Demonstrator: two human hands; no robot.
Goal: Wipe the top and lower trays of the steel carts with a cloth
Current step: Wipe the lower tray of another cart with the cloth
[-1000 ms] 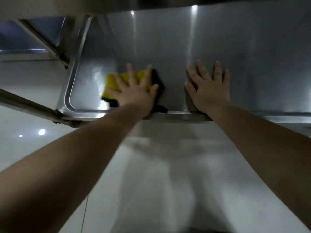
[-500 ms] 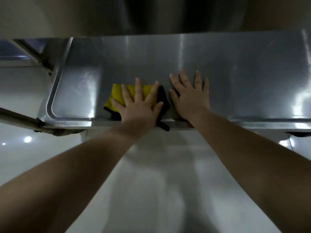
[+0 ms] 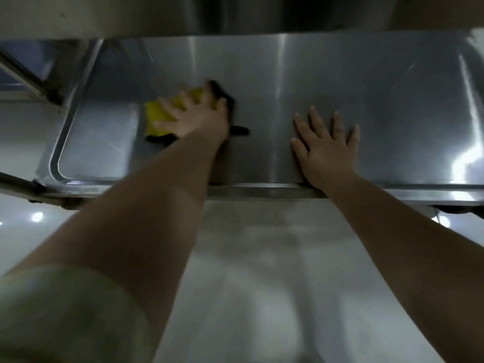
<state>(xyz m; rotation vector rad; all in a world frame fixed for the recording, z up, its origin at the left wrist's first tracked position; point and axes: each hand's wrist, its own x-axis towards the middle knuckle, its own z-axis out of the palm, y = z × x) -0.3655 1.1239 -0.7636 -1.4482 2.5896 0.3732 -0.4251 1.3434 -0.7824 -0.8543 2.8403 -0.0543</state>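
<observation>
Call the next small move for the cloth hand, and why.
Probably slide the cloth left toward the rounded left rim of the tray: the left hand presses it flat, bare steel lies between it and that rim, and the right hand, flat on the tray, blocks a rightward sweep.

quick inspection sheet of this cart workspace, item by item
surface: lower steel tray, shiny with glare streaks, raised rim at near and left edges
job's things: yellow cloth with dark edging, lying on the tray's left half
clutter: nothing seen
hands: left hand presses on the cloth, fingers spread; right hand rests flat on bare tray, apart from the cloth
cables: nothing seen
surroundings: pale glossy floor below; another steel surface above; cart frame bar at left
</observation>
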